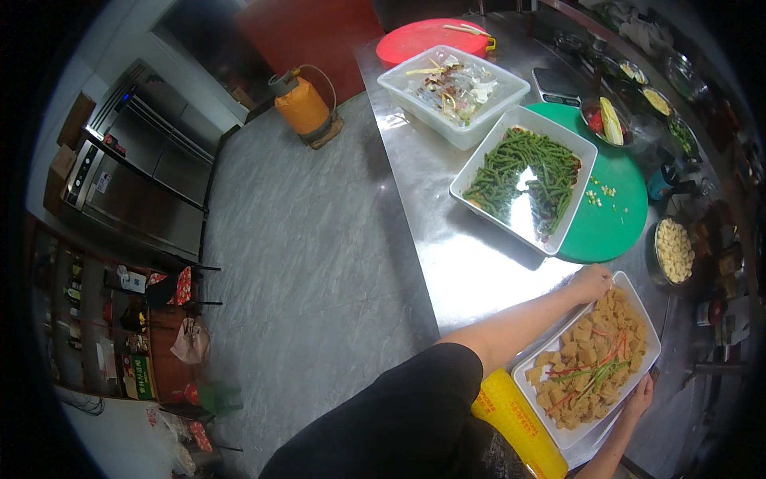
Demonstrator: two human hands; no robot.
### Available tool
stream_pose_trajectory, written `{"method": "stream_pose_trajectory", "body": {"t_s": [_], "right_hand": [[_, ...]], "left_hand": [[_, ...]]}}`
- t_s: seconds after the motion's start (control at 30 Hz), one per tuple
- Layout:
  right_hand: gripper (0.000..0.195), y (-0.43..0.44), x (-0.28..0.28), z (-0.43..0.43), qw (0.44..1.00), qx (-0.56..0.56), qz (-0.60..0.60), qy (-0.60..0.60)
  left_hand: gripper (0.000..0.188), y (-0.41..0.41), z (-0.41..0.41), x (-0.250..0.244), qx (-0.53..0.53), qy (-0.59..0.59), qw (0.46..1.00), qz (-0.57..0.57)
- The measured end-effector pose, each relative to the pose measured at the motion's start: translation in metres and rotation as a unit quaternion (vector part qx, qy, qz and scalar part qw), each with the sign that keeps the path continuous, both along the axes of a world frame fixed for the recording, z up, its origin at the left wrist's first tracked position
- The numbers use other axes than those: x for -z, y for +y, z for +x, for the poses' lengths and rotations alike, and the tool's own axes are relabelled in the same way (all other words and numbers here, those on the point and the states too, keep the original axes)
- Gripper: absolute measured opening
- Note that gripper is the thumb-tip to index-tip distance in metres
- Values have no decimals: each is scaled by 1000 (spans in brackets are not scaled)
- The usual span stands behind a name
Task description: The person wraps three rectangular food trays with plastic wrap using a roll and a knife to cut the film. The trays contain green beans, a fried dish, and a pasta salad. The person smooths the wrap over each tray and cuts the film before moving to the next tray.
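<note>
A white rectangular tray holds tan, coated chunks of food, topped with thin red and green strips. My left hand is curled at the tray's far left corner, touching the rim; whether thin film is pinched in its fingers cannot be made out. Along the right long side, my right hand grips the rim, its fingers partly hidden. A yellow printed box lies against the tray's left side, partly under my black sleeve.
Beyond stands a white tray of green beans, glossy on top, partly on a green round board. Farther off are a lined plastic bin with scraps, a scale and a red board. Right: a bowl of pale pieces.
</note>
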State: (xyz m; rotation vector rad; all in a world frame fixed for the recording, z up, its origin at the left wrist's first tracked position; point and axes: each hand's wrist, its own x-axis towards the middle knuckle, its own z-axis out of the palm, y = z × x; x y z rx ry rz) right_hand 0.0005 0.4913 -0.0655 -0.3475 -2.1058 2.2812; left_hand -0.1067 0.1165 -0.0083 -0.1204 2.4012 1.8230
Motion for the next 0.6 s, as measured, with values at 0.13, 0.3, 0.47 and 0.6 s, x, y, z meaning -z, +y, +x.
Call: {"method": "stream_pose_trajectory", "body": {"t_s": [0.13,0.3,0.47,0.6], "right_hand": [[29,0,-1,3,1000,-1,13,5],[28,-5,5,5,998,30,18,51],[28,-2,9,3,996,35,17,76],[26,-2,4,3,997,45,43,38]], "left_hand": [[21,18,10,-17,-64,-17,993,-102],[19,25,14,-12,-107,34,987,-113],[23,23,-4,34,-114,94,988,51],[26,25,-5,36,-134,52,983,114]]}}
